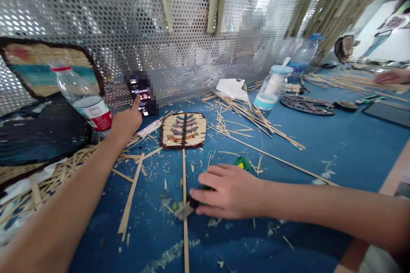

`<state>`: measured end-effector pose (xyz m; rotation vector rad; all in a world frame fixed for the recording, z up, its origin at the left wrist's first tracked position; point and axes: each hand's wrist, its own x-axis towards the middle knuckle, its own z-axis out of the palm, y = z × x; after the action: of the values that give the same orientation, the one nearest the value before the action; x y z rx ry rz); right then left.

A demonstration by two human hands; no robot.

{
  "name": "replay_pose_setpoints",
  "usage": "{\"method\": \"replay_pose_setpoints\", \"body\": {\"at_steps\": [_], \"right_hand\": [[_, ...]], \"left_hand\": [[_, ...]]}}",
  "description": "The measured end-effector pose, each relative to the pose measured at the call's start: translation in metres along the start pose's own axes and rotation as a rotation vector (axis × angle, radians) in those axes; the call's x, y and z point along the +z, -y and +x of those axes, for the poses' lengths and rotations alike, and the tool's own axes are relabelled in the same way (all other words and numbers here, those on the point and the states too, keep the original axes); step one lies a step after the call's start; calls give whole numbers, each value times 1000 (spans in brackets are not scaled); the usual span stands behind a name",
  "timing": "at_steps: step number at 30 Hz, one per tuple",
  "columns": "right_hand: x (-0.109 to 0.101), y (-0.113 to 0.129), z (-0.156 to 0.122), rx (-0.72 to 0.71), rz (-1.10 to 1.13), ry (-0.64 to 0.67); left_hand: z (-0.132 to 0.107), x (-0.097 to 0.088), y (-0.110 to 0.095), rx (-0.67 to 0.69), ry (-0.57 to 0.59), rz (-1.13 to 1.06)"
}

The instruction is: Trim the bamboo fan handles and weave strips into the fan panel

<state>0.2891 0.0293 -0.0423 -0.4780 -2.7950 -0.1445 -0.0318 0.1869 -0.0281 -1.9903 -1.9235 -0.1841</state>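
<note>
My left hand (127,120) reaches forward, its index finger stretched out and touching the screen of a phone (141,93) propped against the perforated metal wall; the other fingers are curled in. My right hand (229,190) rests on the blue table, fingers closed over a dark green-handled tool (193,204) whose blade tip pokes out at the left. A small woven fan (183,130) with a long thin stick handle (185,204) lies between the hands.
A water bottle (83,101) stands at the left beside larger woven fans (41,68). Bamboo strips (256,121) and shavings litter the table. A lidded jar (272,87), another bottle (303,57) and another person's hand (392,76) are at the far right.
</note>
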Motion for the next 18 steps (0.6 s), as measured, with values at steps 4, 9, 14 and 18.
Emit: {"method": "replay_pose_setpoints", "body": {"at_steps": [4, 9, 14, 18], "right_hand": [[3, -15, 3, 148, -8, 95], [-2, 1, 2, 69, 30, 102], [-6, 3, 1, 79, 13, 108], [-9, 6, -2, 58, 17, 103]], "left_hand": [[2, 2, -2, -90, -53, -113], [10, 14, 2, -212, -70, -264], [21, 26, 6, -299, -62, -390], [28, 33, 8, -314, 15, -437]]}}
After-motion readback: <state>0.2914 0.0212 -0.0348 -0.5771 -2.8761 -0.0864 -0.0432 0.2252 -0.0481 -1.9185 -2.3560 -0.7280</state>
